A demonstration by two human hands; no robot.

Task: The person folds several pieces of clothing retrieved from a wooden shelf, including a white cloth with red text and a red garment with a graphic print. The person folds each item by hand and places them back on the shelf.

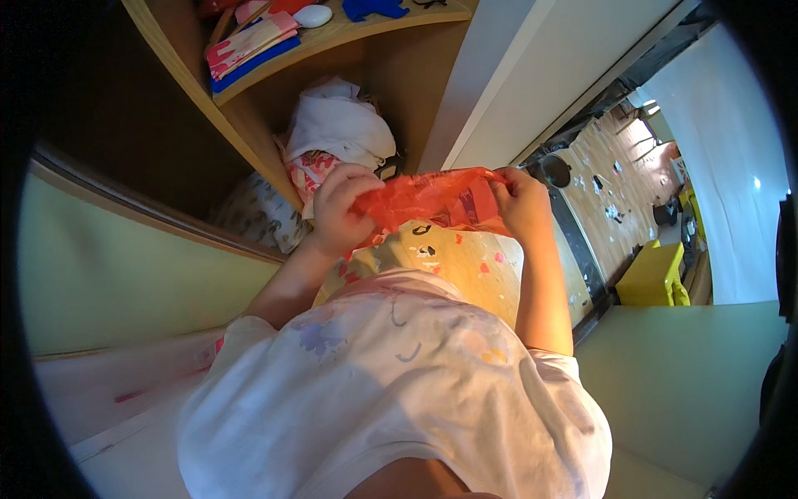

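A thin red plastic bag (430, 196) is stretched between my two hands in front of my chest. My left hand (346, 206) is at the bag's left end, its fingers curled round the edge and slightly blurred. At the other end, my right hand (520, 199) pinches the upper corner between thumb and fingers. Beyond the bag, white cloth (340, 121) lies bunched in a wooden cabinet compartment, on top of a red-and-white patterned cloth (315, 168).
A curved wooden shelf (343, 38) above holds folded pink and blue items (252, 50) and a white oval object (313, 16). Scraps are scattered on the wooden floor (592, 206). To the right stand a dark bucket (554, 170) and a yellow object (651, 274).
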